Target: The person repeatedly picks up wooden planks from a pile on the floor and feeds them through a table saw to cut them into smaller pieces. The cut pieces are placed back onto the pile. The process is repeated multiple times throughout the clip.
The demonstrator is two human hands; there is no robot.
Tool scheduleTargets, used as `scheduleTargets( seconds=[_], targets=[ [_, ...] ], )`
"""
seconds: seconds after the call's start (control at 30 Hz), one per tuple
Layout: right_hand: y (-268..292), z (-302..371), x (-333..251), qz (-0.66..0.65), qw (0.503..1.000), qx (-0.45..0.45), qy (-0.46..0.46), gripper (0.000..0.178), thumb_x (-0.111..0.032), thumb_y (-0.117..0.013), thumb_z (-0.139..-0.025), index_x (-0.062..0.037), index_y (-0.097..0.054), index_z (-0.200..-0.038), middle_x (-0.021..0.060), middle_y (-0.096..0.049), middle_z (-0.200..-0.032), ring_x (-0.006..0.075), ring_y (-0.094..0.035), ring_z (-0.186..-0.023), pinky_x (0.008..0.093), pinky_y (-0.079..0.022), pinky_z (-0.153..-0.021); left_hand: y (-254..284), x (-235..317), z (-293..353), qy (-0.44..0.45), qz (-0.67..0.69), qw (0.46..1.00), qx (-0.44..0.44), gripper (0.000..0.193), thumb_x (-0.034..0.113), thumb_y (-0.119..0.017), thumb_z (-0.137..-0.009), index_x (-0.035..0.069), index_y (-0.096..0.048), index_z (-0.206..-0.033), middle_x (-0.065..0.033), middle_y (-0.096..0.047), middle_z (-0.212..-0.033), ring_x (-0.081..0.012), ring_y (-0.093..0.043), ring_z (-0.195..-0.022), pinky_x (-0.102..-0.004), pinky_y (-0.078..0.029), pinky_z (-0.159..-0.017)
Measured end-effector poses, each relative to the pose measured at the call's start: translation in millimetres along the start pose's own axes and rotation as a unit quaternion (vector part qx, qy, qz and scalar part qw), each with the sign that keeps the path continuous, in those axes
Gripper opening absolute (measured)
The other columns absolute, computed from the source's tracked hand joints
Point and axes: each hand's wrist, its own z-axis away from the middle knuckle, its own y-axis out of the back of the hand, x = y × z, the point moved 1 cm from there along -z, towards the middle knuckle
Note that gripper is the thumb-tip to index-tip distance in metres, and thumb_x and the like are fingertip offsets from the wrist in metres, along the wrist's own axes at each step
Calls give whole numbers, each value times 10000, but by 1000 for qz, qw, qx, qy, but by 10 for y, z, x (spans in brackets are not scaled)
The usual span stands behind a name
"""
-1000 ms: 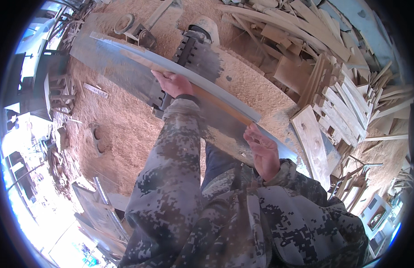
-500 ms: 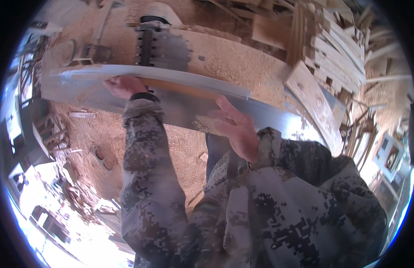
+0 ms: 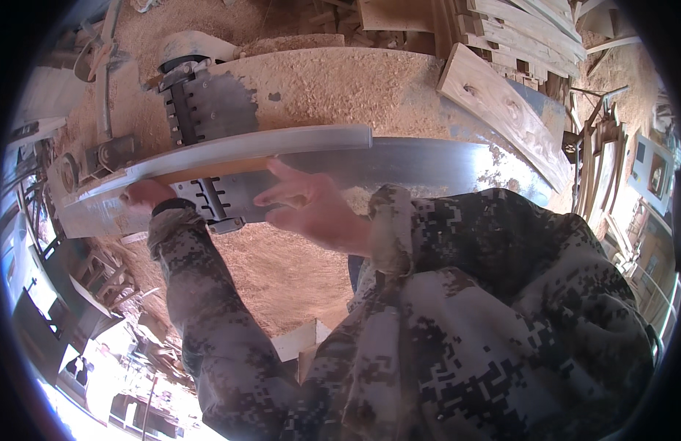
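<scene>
A narrow wooden strip [image 3: 215, 168] lies along a long grey metal fence [image 3: 282, 140] on the planer's metal table [image 3: 414, 169]. My left hand [image 3: 147, 195] is closed around the strip's left part, its fingertips partly hidden. My right hand [image 3: 315, 209] is open with fingers spread, one fingertip at the strip's right end. Between my hands the slotted cutter area [image 3: 214, 202] shows in the table, in front of the strip. Another slotted section [image 3: 182, 114] shows behind the fence.
Wood shavings [image 3: 340, 84] cover the machine's far part. A wide board [image 3: 506, 114] leans across its right end. Stacked lumber [image 3: 528, 33] stands at the back right. Sawdust [image 3: 282, 275] lies on the floor, with scrap wood [image 3: 109, 275] at the left.
Both hands and the strip have moved left along the fence. The slotted cutter area in front of the strip has come into view. The view has shifted too.
</scene>
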Motion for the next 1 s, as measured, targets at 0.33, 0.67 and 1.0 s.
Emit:
scheduleTargets(
  seconds=[0.33,0.67,1.0],
  targets=[
    [-595,-496,101,26,999,14,33,303,-86,-772,-875,24,-792,-1157,370,-330,-1675,441,-491,-1495,438,-481,-1179,-412,-519,-476,25,73,993,87,298,410,-732,-935,145,-858,-990,-97,-800,-1032,-321,-728,-1020,-431,-580,-888],
    [-1132,-928,171,43,999,-7,33,330,-94,-766,-891,11,-772,-1204,331,-306,-1705,430,-458,-1524,434,-438,-1214,-609,-847,-843,35,92,993,60,306,400,-756,-920,109,-832,-971,-108,-767,-1068,-294,-692,-1109,-390,-565,-912],
    [-1369,-1126,252,49,998,-35,-1,408,-121,-773,-910,-36,-756,-1309,342,-289,-1710,399,-339,-1596,437,-402,-1243,-1014,-795,-1200,-41,-345,938,-17,447,351,-496,-1097,66,-582,-1431,-138,-672,-1402,-292,-604,-1345,-469,-334,-1235]
  ],
)
